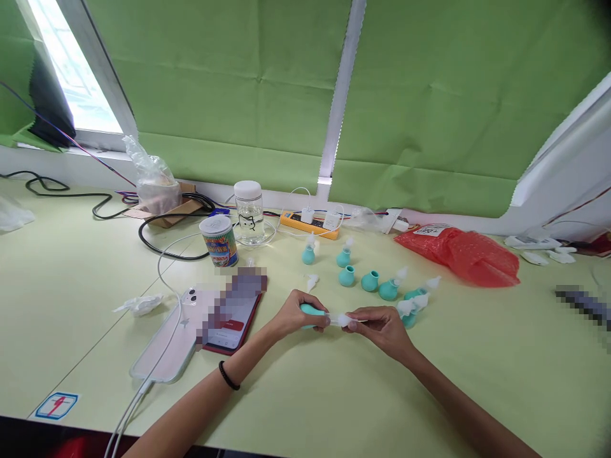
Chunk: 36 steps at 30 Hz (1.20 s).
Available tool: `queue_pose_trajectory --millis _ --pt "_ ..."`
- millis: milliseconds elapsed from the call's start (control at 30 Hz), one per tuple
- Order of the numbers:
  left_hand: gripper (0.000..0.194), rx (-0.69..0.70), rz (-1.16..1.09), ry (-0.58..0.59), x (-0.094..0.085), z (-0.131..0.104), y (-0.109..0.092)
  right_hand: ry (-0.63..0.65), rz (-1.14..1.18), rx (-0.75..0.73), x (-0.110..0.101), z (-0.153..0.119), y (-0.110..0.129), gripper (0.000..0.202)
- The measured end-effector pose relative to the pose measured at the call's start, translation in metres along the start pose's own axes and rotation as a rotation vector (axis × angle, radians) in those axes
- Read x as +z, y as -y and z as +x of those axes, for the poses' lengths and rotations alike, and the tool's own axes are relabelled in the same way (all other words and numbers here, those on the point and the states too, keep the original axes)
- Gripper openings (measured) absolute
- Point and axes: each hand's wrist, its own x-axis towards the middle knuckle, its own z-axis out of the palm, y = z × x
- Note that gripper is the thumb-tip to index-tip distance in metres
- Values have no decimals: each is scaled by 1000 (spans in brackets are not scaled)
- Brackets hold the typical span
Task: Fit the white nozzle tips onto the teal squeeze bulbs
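My left hand (292, 316) is wrapped round a teal rubber bulb (311, 309) held on its side above the table. From the bulb's right end a clear and white nozzle (342, 320) points right. The fingers of my right hand (386, 329) pinch the nozzle's far end; the exact tip is hidden by the fingers. Behind and to the right stand several more teal bulbs. One bulb (308, 256) carries an upright clear nozzle, while another bulb (370, 281) has an open top. A small loose clear piece (312, 282) lies just behind my left hand.
Left of my hands lie a red-edged phone (238, 312) and a pale phone (174, 337) with white cables across it. Further back are a printed tub (219, 242), a clear jar (249, 219) and an orange power strip (296, 222). A red plastic bag (470, 257) lies at back right.
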Motion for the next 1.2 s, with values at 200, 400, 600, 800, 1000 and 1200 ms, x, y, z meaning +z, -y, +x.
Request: queue_pose_trajectory --millis 200,400,600,800,1000,1200 --pt "19 8 -25 21 -1 0 4 15 -70 -52 1 -1 4 15" --pt "19 13 -15 5 0 -1 3 0 -111 -81 3 -2 0 16" --pt "24 20 -43 5 2 -1 3 -52 -2 -71 6 -1 3 17" --pt "29 137 268 111 -3 1 -4 -319 69 -179 19 -5 5 12" --pt "22 455 618 -175 0 18 -26 -380 101 -179 28 -9 -9 24" --pt "20 478 859 -437 9 71 -34 -177 -104 -210 33 -13 -24 13"
